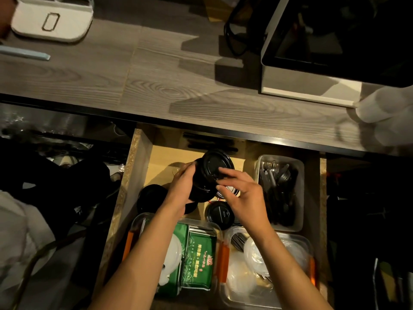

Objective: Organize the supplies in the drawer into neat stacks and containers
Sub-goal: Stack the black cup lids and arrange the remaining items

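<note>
The wooden drawer (134,166) stands pulled out below the counter. Over its middle my left hand (181,186) grips a tilted stack of black cup lids (215,166) from the left side. My right hand (241,191) touches the top lid with its fingertips and thumb at the stack's right edge. More black lids lie on the drawer floor: one pile (152,198) left of my left wrist, another (220,214) under my right hand. A clear bin of black plastic cutlery (280,189) sits at the drawer's right.
At the drawer's front are a clear container with green packets (199,251) and another with clear plastic lids (268,260). On the grey counter (134,70) stand a white box (52,21), a white-framed appliance (312,63) and clear cups (384,110) at the right edge.
</note>
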Motion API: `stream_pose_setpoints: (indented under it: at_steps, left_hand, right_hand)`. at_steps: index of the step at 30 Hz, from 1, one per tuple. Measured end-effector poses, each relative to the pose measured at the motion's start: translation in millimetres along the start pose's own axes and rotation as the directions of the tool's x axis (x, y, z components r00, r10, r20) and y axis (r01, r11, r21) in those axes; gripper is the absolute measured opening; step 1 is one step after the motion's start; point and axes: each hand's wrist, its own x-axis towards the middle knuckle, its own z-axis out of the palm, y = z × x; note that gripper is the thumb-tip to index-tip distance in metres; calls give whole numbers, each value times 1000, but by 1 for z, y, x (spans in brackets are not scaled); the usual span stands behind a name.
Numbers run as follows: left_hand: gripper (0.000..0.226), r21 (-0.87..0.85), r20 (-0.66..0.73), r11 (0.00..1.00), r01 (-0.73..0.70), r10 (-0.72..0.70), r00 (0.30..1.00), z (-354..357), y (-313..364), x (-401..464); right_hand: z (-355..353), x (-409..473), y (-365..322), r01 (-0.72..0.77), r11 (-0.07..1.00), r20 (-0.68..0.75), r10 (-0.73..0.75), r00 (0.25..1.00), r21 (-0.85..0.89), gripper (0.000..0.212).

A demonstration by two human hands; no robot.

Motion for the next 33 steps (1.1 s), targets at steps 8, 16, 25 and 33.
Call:
stream_pose_setpoints:
  at_steps: [8, 16, 25, 33]
  left_hand:
    - [59, -70, 100, 996, 51, -43, 994, 0, 0, -14]
    - [21, 8, 161, 999, -46, 44, 986, -9, -4, -15]
    - [47, -69, 156, 991, -114, 123, 980, -4, 3, -21]
    - [33, -89, 225, 980, -181, 196, 954, 1, 4, -29]
  right_hand:
    - [-1, -4, -2, -57, 998, 298, 50, 953, 14, 14]
    - [-18, 4, 2, 41, 998, 495, -17, 869, -39, 13]
    - [-11, 10, -29, -411, 777, 115, 408, 906, 477, 42]
    - [4, 18, -28, -637, 490, 380, 528, 760, 594, 44]
